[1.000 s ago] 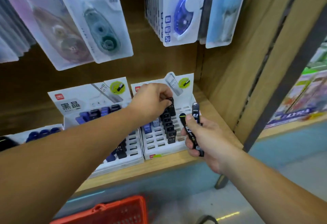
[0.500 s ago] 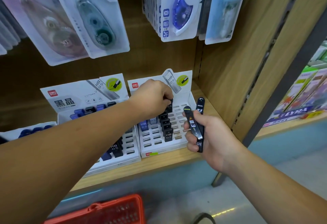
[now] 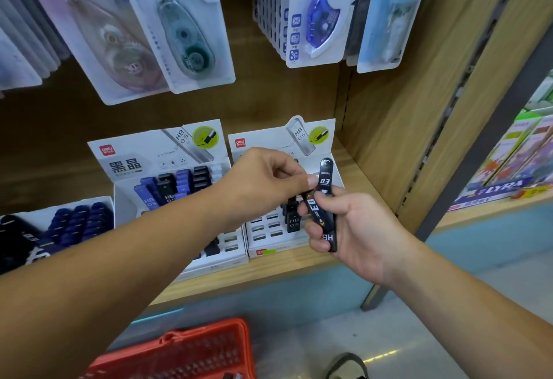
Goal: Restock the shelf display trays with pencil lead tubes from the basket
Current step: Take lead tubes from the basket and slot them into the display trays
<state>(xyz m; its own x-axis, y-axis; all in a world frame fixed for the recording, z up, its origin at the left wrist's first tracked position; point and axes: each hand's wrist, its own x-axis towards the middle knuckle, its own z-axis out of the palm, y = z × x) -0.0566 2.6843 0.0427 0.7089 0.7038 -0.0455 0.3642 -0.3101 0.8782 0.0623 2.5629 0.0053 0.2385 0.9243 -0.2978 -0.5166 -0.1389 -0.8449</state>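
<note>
Head view looks down at a wooden shelf (image 3: 269,272) carrying white display trays. The right hand (image 3: 362,229) is curled round two black lead tubes (image 3: 325,181), held in front of the right tray (image 3: 284,247), near its right edge. One tube, marked 03, stands nearly upright; the slanted tube (image 3: 313,209) leans left across it. The left hand (image 3: 263,181) reaches in from the left with its fingers curled, thumb and forefinger pinching the top end of the slanted tube. Behind the hands, the right tray holds a short column of black HB 0.5 tubes among open slots. The left tray (image 3: 227,256), just beside it, holds blue and black tubes. A red basket (image 3: 185,348) sits on the floor below the shelf, at the near edge. Packs of correction tape (image 3: 179,34) hang above.
</note>
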